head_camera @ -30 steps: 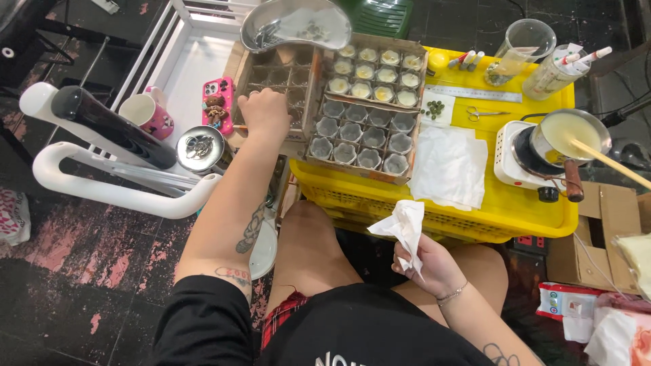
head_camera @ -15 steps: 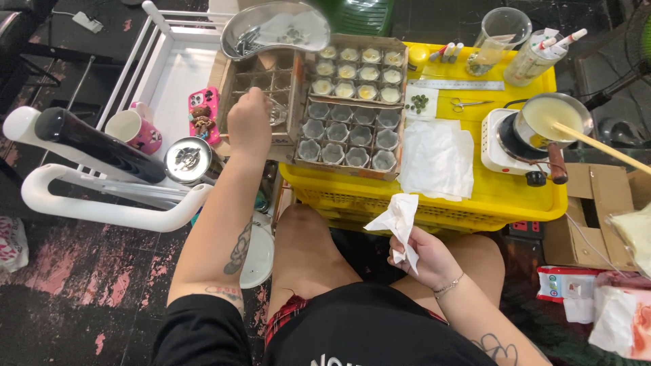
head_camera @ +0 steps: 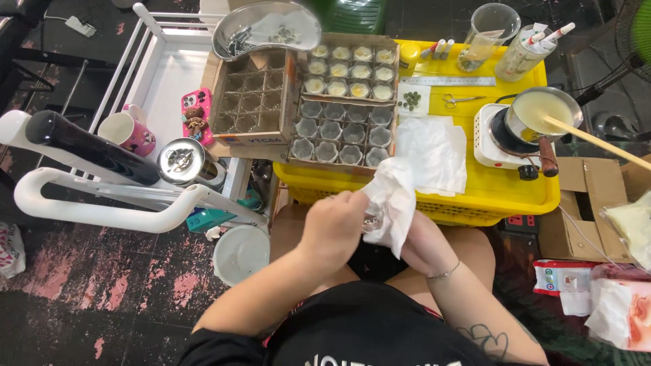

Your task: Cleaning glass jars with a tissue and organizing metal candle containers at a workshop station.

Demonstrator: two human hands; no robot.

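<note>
Head view: both hands together, left hand (head_camera: 332, 227) and right hand (head_camera: 420, 244) gripping white tissue (head_camera: 392, 203).

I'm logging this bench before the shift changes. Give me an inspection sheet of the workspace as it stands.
Surface: yellow crate used as a table, a white cloth spread on it.
Job's things: small glass cup held in white tissue; divided box with filled cups at the back, empty ones in front.
Clutter: scissors, ruler, measuring jug, metal tray, pink phone, mug.
Grips: left hand on the cup; right hand holds the tissue around it.
Cables: white wire over the cardboard box.
Surroundings: pot on a small hotplate; fan at right.
</note>
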